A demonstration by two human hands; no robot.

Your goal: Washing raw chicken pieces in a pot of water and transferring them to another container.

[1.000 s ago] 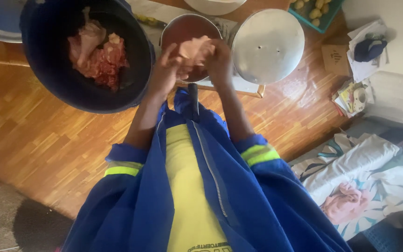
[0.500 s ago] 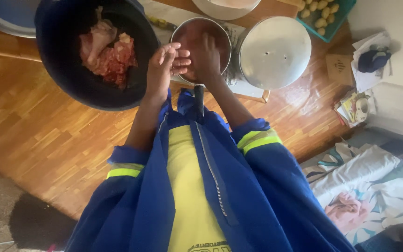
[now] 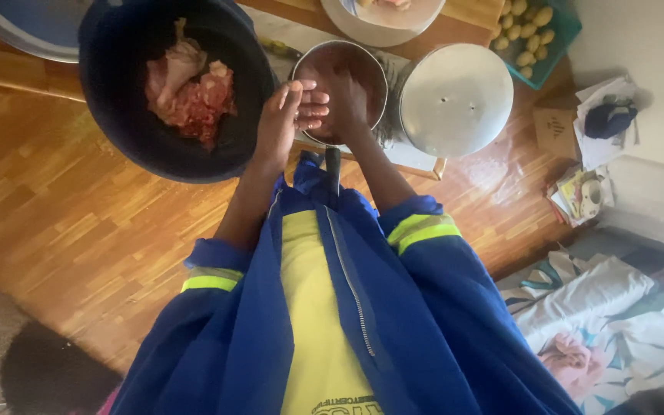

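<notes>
My left hand (image 3: pixel 290 115) hovers with spread fingers over the near rim of a round metal pot (image 3: pixel 373 68) and holds nothing. My right hand (image 3: pixel 347 100) reaches down inside that pot, its back toward me, so what its fingers hold is hidden. A big dark blue bucket (image 3: pixel 117 131) with raw red and pale meat (image 3: pixel 190 92) stands just left of the pot. A dark knife handle (image 3: pixel 332 167) sticks out toward me below the pot.
A round metal lid (image 3: pixel 455 100) lies right of the pot on a white board (image 3: pixel 413 157). A white plate (image 3: pixel 370 23) and a teal crate of potatoes (image 3: pixel 532 27) sit farther back. Papers (image 3: pixel 601 115) and bedding (image 3: pixel 601 307) lie at the right on the wooden floor (image 3: pixel 63 230).
The pale piece of meat that both hands held up has gone down into the pot. My right hand followed it in; my left hand has come away with its fingers spread.
</notes>
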